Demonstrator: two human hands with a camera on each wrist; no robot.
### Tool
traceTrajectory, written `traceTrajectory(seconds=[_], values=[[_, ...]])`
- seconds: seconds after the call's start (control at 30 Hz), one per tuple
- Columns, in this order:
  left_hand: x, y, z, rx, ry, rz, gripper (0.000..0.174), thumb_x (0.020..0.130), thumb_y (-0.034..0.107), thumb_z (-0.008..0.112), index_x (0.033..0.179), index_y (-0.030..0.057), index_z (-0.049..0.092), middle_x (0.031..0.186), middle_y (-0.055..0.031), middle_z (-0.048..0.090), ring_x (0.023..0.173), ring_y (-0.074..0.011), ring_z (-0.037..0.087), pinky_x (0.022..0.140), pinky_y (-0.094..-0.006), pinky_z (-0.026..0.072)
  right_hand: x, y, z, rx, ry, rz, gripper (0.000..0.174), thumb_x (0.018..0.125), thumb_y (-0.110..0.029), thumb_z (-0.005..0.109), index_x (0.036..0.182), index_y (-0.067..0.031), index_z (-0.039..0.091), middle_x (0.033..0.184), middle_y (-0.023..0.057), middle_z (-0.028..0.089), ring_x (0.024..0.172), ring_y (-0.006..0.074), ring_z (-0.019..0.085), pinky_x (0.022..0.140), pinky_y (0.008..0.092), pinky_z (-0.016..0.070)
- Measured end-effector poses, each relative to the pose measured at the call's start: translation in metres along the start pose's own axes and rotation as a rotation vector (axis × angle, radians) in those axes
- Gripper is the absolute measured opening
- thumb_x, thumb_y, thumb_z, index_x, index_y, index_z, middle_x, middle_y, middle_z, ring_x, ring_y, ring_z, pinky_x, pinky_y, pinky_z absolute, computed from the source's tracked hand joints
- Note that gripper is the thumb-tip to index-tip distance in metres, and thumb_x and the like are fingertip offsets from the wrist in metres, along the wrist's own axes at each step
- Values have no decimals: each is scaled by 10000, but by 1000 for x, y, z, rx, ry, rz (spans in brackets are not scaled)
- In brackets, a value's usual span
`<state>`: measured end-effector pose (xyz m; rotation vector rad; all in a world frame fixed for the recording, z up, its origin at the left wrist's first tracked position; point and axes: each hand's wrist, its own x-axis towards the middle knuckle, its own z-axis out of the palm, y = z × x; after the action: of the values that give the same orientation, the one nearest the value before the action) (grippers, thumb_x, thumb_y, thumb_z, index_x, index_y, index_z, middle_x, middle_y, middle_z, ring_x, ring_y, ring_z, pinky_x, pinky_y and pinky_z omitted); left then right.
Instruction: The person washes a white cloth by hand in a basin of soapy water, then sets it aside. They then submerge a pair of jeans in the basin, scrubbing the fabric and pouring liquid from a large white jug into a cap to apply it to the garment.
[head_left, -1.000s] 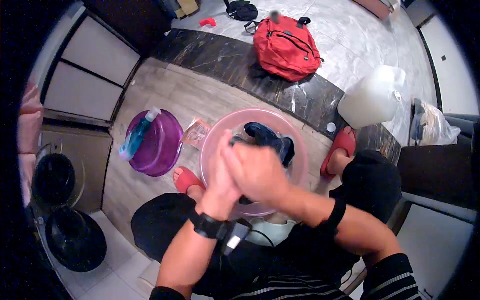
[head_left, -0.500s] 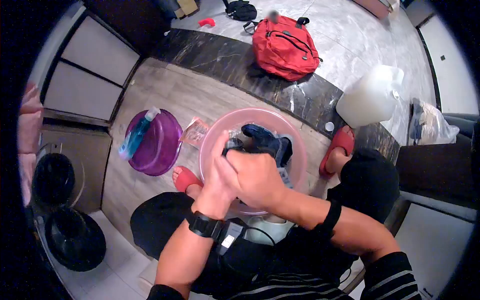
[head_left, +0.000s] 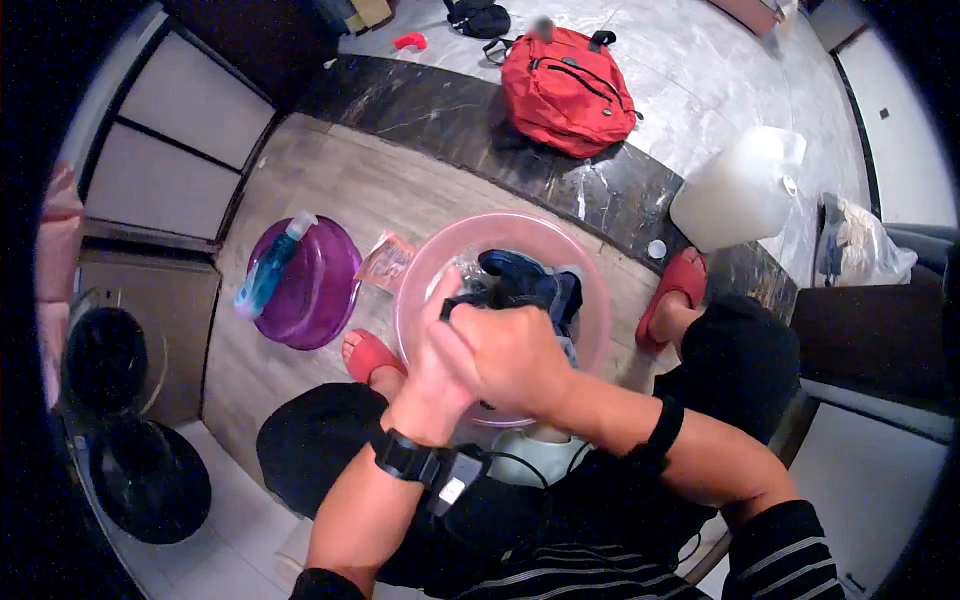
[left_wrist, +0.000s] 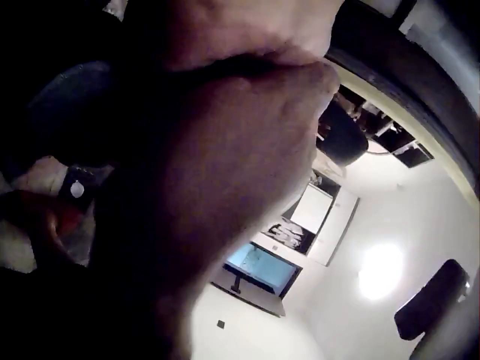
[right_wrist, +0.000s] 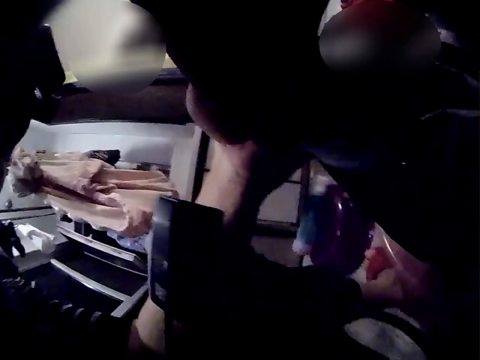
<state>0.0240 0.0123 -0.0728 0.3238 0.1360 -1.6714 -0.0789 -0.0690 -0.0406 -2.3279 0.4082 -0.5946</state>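
Observation:
Both hands meet over a pink basin [head_left: 592, 320]. My right hand [head_left: 520, 355] is curled into a fist round dark wet-looking cloth [head_left: 492, 298], its back turned up. My left hand [head_left: 432, 360] lies against it from the left, long fingers pointing away, with the cloth caught between the two palms. How far the left fingers curl is mostly hidden. Dark blue clothing [head_left: 562, 292] sits in the basin beyond the fist, with water and some suds beside it. In the left wrist view, the left hand [left_wrist: 240, 150] fills the middle in shadow; the right wrist view is mostly dark.
Left of the basin stands a purple basin [head_left: 335, 315] with a blue bottle [head_left: 265, 275] across it, and a packet [head_left: 386, 262] between. A white jug [head_left: 740, 190] and red backpack [head_left: 570, 95] stand farther off. Red slippers [head_left: 680, 290] flank the pink basin.
The hands stay together over the basin and shift slightly against each other. More dark cloth shows past the right fist now. The head view has drifted a little.

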Motion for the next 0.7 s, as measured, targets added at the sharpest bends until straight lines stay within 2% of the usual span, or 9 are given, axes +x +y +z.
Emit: traceTrajectory(seconds=[0.07,0.1,0.23,0.33,0.37,0.5,0.53,0.6,0.7], values=[[16,-31,36,145,548,283,435,961,453,433,1127,78,579,1091,-67,633,1013,-199,614,900,-370,486,15,30,7,-265,-32,-61,309,894,-249,553,641,-71,543,580,169,540,541,346,577,500,423,464],[20,-36,32,132,556,258,459,958,473,431,1112,71,591,1074,-76,637,1004,-200,619,890,-374,491,25,31,-1,-101,179,99,316,890,-254,564,632,-73,535,574,163,535,534,346,572,500,426,457],[9,-2,9,37,-240,50,440,992,421,384,1167,56,555,1126,-85,617,1072,-199,591,926,-370,472,1,-6,-5,42,-8,-17,298,907,-264,544,709,-47,596,606,176,561,567,362,590,507,431,459],[19,-37,58,153,571,291,545,946,538,398,1119,58,591,1046,-102,646,964,-211,636,869,-377,502,25,26,-3,-295,88,-14,315,887,-284,580,672,-55,552,590,157,565,550,351,588,508,432,464],[21,-36,47,212,594,304,542,931,547,421,1102,68,605,1044,-102,649,946,-205,639,860,-372,506,24,23,-4,-97,146,184,308,877,-282,585,657,-74,529,575,148,554,519,335,575,499,435,467],[2,-8,10,38,130,52,443,964,451,428,1141,74,579,1091,-73,636,993,-198,622,893,-364,491,-3,5,-1,-31,-5,-53,295,908,-274,529,690,-79,572,587,169,552,519,336,575,492,442,467],[12,-31,28,165,568,312,483,930,518,451,1045,83,625,996,-65,662,911,-212,648,846,-370,510,7,16,-2,-212,23,-183,289,907,-275,532,705,-72,570,599,162,560,524,330,579,484,439,465],[22,-36,34,205,554,298,485,925,527,454,1033,86,624,998,-69,660,926,-215,646,861,-375,508,20,30,-4,-135,139,171,263,896,-269,545,734,-63,572,620,151,566,525,321,581,467,427,462],[8,0,20,25,-133,31,417,989,401,409,1209,73,543,1121,-87,626,1018,-213,616,942,-385,476,-4,5,0,-111,-92,16,271,921,-278,517,769,-64,586,672,160,589,562,339,592,491,436,466]])
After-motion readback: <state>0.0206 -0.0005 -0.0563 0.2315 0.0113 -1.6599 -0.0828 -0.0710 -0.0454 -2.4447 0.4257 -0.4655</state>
